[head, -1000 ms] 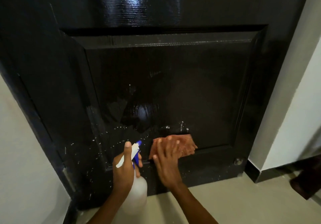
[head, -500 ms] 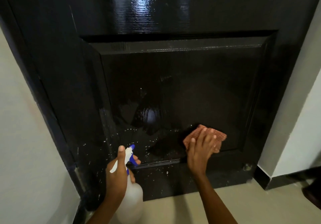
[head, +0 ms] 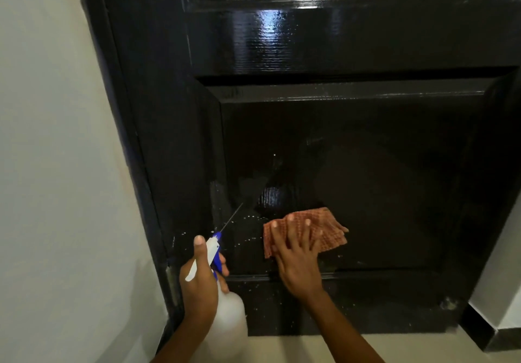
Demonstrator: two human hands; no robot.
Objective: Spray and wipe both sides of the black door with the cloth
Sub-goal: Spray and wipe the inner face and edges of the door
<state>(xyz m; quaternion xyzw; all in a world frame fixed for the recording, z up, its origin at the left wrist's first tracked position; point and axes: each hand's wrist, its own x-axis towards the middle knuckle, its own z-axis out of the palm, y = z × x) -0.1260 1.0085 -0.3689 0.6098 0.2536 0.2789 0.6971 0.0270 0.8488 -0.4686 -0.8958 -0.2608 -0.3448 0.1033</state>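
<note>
The glossy black door [head: 352,137] fills the view, its lower recessed panel wet and speckled with droplets at the bottom left. My left hand [head: 198,281] grips a white spray bottle [head: 228,320] with a blue nozzle, and a thin jet leaves the nozzle toward the panel. My right hand [head: 296,255] presses a folded reddish-brown cloth [head: 327,231] flat against the lower panel, fingers spread and straight over it.
A pale wall [head: 56,165] runs down the left, beside the black door frame [head: 127,137]. Beige floor [head: 408,348] lies below the door. At the bottom right stand a white wall and black skirting [head: 485,331].
My right hand slid the cloth to the right across the panel, then back left toward the bottle. The left hand now squirts a jet. The camera has swung left and closer.
</note>
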